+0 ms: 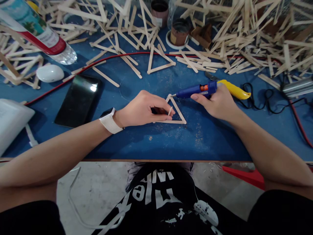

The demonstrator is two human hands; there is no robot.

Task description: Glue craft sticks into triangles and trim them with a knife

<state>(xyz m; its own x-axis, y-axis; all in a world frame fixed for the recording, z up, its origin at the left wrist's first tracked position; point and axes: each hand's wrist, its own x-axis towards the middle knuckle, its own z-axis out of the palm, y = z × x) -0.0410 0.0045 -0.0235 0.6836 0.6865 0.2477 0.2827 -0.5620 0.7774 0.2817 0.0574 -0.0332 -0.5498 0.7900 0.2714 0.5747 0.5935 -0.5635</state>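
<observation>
Left fingers point(161, 103) pinch a stick point(170, 111) over the triangle point(178, 111), right fingers point(201, 99) clasp glue gun point(187, 92).

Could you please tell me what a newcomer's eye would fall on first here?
Probably the blue glue gun in the right hand, its nozzle at the far corner of a wooden-stick triangle. The left hand pinches a short stick at that triangle. Next, the jumble of wooden sticks across the back of the blue table stands out.

Right grip point(221, 103) holding blue glue gun point(187, 92), nozzle point(173, 95) at far corner of wooden triangle point(179, 112); left grip point(140, 109) pinching stick point(170, 111).
</observation>
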